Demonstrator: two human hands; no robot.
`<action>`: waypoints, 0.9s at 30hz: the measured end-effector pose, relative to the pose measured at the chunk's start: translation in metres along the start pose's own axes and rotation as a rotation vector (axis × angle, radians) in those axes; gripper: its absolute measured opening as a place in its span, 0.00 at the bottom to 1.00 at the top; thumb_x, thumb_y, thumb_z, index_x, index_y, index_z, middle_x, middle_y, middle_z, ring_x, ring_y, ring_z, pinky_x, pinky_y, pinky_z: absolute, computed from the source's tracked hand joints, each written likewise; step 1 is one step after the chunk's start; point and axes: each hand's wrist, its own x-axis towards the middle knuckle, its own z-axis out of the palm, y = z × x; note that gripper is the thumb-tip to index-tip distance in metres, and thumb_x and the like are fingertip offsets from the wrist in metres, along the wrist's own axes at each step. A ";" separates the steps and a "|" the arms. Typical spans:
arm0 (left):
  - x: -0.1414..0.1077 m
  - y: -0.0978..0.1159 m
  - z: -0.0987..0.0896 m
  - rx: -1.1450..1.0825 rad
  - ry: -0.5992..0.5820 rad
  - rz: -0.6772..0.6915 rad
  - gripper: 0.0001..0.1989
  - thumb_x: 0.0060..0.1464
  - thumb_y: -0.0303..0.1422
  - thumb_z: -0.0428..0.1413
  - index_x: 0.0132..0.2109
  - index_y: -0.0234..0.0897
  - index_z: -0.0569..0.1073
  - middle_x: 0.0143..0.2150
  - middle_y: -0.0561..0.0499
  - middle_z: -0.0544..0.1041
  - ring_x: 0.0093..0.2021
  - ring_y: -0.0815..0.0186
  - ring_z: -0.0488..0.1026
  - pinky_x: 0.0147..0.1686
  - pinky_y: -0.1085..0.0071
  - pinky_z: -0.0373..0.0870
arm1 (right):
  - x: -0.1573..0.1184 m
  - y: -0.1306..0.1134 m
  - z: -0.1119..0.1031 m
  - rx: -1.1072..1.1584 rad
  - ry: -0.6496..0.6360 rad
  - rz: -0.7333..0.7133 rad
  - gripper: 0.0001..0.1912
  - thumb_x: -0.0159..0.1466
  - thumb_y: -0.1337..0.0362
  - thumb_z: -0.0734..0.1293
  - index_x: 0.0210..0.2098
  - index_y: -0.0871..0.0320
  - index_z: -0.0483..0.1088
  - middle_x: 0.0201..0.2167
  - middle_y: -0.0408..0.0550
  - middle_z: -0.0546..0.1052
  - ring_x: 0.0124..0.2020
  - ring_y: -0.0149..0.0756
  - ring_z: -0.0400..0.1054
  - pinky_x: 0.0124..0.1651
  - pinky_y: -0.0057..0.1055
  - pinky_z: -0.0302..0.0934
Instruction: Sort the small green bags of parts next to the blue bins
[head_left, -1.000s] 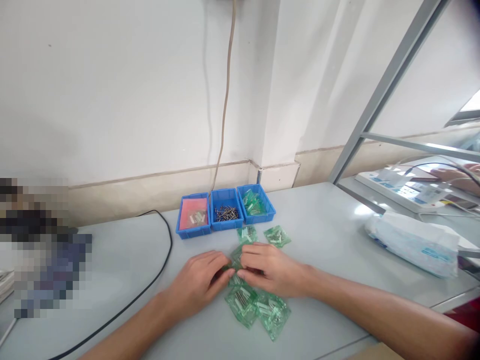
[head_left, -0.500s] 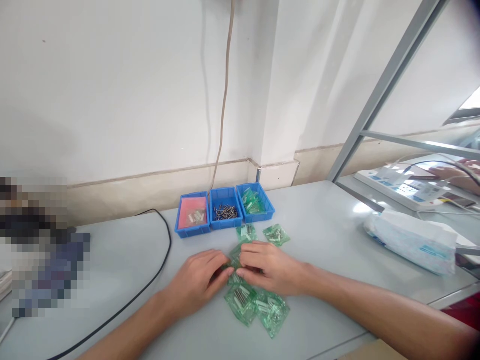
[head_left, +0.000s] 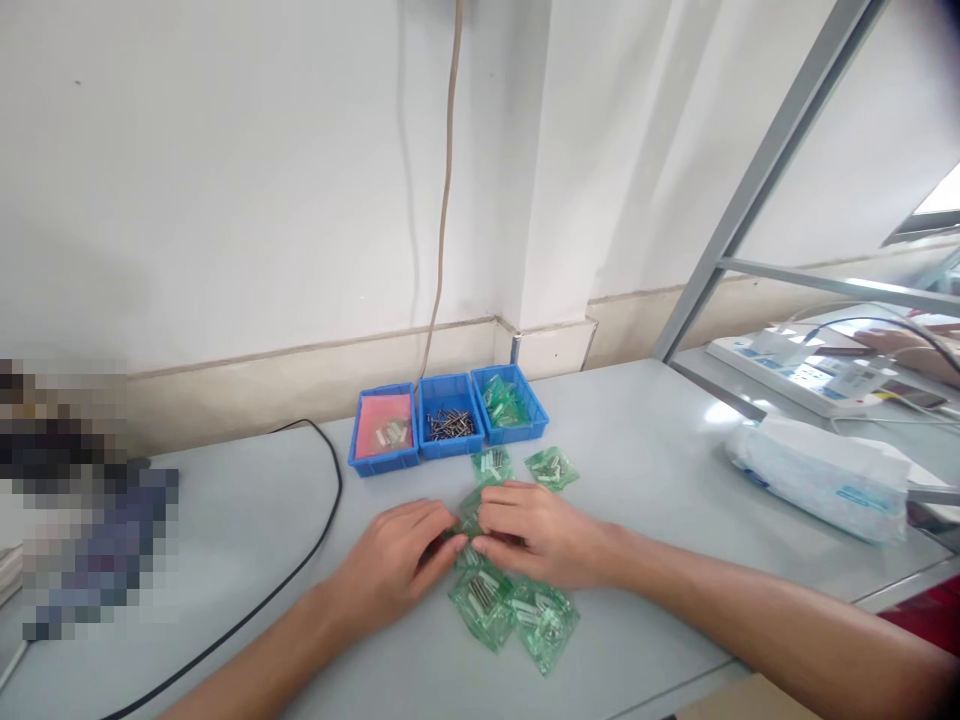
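My left hand (head_left: 409, 555) and my right hand (head_left: 532, 535) meet over a pile of small green plastic bags. Both are closed, thumbs and fingers pinching a green plastic bag (head_left: 469, 508) that is partly covered by my fingers. Below them lie a green bag with screws and white plugs (head_left: 482, 605) and a second filled bag (head_left: 545, 625). Above my right hand rest two more filled bags, a left one (head_left: 491, 463) and a right one (head_left: 552, 467).
Along the wall stand three blue bins: one with a pink sheet and white plugs (head_left: 384, 430), one with screws (head_left: 451, 424), one with green bags (head_left: 506, 402). A black cable (head_left: 300, 562) curves at left. A tissue pack (head_left: 817, 480) and a metal frame (head_left: 757, 190) are at right.
The hands and bags stay almost exactly as they were. Only the camera view has shifted slightly.
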 end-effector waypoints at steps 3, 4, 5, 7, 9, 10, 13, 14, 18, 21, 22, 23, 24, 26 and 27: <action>0.001 0.000 -0.001 0.000 -0.003 -0.004 0.13 0.77 0.35 0.49 0.39 0.39 0.68 0.33 0.52 0.74 0.32 0.64 0.70 0.33 0.70 0.63 | 0.001 -0.001 -0.001 -0.006 0.001 0.000 0.17 0.80 0.61 0.60 0.33 0.56 0.64 0.30 0.42 0.65 0.32 0.34 0.59 0.36 0.31 0.55; 0.001 0.000 -0.001 0.000 -0.005 -0.006 0.14 0.77 0.35 0.49 0.39 0.39 0.68 0.33 0.52 0.74 0.32 0.64 0.70 0.33 0.70 0.63 | 0.001 -0.001 -0.001 -0.007 0.001 0.001 0.17 0.80 0.61 0.60 0.32 0.56 0.64 0.30 0.42 0.65 0.32 0.34 0.59 0.36 0.31 0.55; 0.002 0.001 -0.001 0.000 -0.006 -0.007 0.14 0.77 0.35 0.49 0.38 0.39 0.68 0.33 0.52 0.73 0.32 0.65 0.70 0.33 0.70 0.63 | 0.001 -0.002 -0.001 -0.006 0.002 0.000 0.17 0.79 0.61 0.60 0.32 0.56 0.64 0.30 0.42 0.65 0.32 0.34 0.59 0.36 0.31 0.56; 0.002 0.000 -0.001 -0.001 -0.001 -0.006 0.14 0.77 0.35 0.49 0.38 0.39 0.68 0.33 0.52 0.73 0.32 0.65 0.70 0.32 0.70 0.63 | 0.001 -0.001 -0.001 -0.003 0.003 0.000 0.17 0.79 0.61 0.60 0.32 0.56 0.64 0.30 0.42 0.65 0.32 0.34 0.59 0.36 0.31 0.55; 0.002 0.000 -0.001 0.000 0.001 -0.006 0.14 0.77 0.35 0.49 0.38 0.39 0.67 0.32 0.52 0.73 0.31 0.65 0.69 0.32 0.70 0.63 | 0.001 -0.001 -0.001 -0.002 0.003 0.000 0.17 0.79 0.60 0.60 0.32 0.55 0.64 0.30 0.42 0.65 0.32 0.34 0.59 0.36 0.31 0.55; 0.001 0.000 -0.001 0.001 0.001 -0.007 0.14 0.77 0.35 0.49 0.38 0.39 0.67 0.32 0.52 0.73 0.31 0.65 0.69 0.32 0.70 0.63 | 0.001 -0.001 -0.001 -0.002 -0.001 0.001 0.17 0.79 0.60 0.60 0.32 0.55 0.64 0.30 0.42 0.65 0.32 0.34 0.59 0.36 0.31 0.55; 0.001 0.000 0.000 0.006 -0.001 -0.009 0.15 0.77 0.35 0.49 0.37 0.39 0.67 0.32 0.52 0.73 0.31 0.65 0.69 0.32 0.70 0.63 | 0.001 -0.002 -0.001 -0.004 -0.007 0.008 0.17 0.79 0.60 0.60 0.32 0.56 0.64 0.31 0.42 0.65 0.32 0.34 0.59 0.36 0.31 0.56; 0.001 0.000 0.000 0.008 0.000 -0.008 0.15 0.77 0.35 0.49 0.37 0.39 0.67 0.32 0.52 0.73 0.31 0.65 0.69 0.32 0.70 0.63 | 0.001 -0.002 -0.002 -0.003 -0.006 0.010 0.18 0.79 0.60 0.60 0.32 0.56 0.64 0.30 0.42 0.65 0.32 0.34 0.59 0.36 0.31 0.56; 0.001 0.000 0.000 0.013 0.000 -0.008 0.14 0.77 0.35 0.49 0.38 0.39 0.67 0.32 0.53 0.73 0.31 0.65 0.69 0.32 0.70 0.63 | 0.001 -0.002 -0.002 -0.003 -0.002 0.009 0.18 0.79 0.60 0.60 0.32 0.55 0.63 0.30 0.42 0.65 0.32 0.34 0.59 0.36 0.31 0.55; 0.001 0.000 0.000 0.020 0.004 -0.004 0.14 0.77 0.35 0.49 0.38 0.39 0.67 0.32 0.53 0.73 0.31 0.65 0.69 0.32 0.70 0.63 | 0.002 -0.002 -0.002 0.006 0.000 0.014 0.18 0.79 0.60 0.60 0.31 0.55 0.63 0.30 0.42 0.65 0.32 0.34 0.59 0.36 0.31 0.55; 0.002 0.000 0.000 0.021 0.007 -0.001 0.14 0.77 0.35 0.49 0.38 0.39 0.67 0.32 0.53 0.73 0.31 0.65 0.70 0.32 0.70 0.63 | 0.002 -0.002 -0.002 0.011 0.002 0.014 0.18 0.79 0.60 0.60 0.31 0.55 0.63 0.30 0.42 0.65 0.32 0.34 0.59 0.36 0.31 0.55; 0.002 0.000 0.000 0.021 0.010 0.002 0.14 0.77 0.35 0.49 0.38 0.39 0.68 0.32 0.52 0.73 0.32 0.65 0.70 0.32 0.69 0.64 | 0.002 -0.002 -0.002 0.014 0.006 0.012 0.18 0.79 0.60 0.60 0.31 0.55 0.62 0.30 0.42 0.65 0.32 0.34 0.59 0.36 0.31 0.55; 0.002 0.001 0.000 0.019 0.012 0.004 0.14 0.77 0.35 0.49 0.38 0.39 0.68 0.32 0.52 0.74 0.32 0.65 0.70 0.32 0.69 0.64 | 0.002 -0.002 -0.002 0.015 0.012 0.010 0.18 0.79 0.60 0.59 0.31 0.55 0.62 0.30 0.42 0.65 0.32 0.34 0.59 0.36 0.31 0.55; 0.002 0.001 -0.001 0.013 0.013 0.003 0.14 0.77 0.35 0.49 0.38 0.39 0.69 0.33 0.52 0.74 0.32 0.65 0.70 0.32 0.70 0.64 | 0.002 -0.003 -0.002 0.014 0.015 0.006 0.18 0.80 0.59 0.59 0.31 0.55 0.63 0.30 0.42 0.65 0.32 0.34 0.59 0.36 0.31 0.55; 0.002 0.001 -0.001 0.012 0.013 0.002 0.14 0.77 0.35 0.49 0.38 0.39 0.68 0.33 0.52 0.74 0.31 0.65 0.70 0.32 0.70 0.64 | 0.002 -0.003 -0.002 0.012 0.017 0.005 0.18 0.80 0.60 0.59 0.31 0.55 0.63 0.30 0.42 0.65 0.32 0.34 0.59 0.35 0.31 0.55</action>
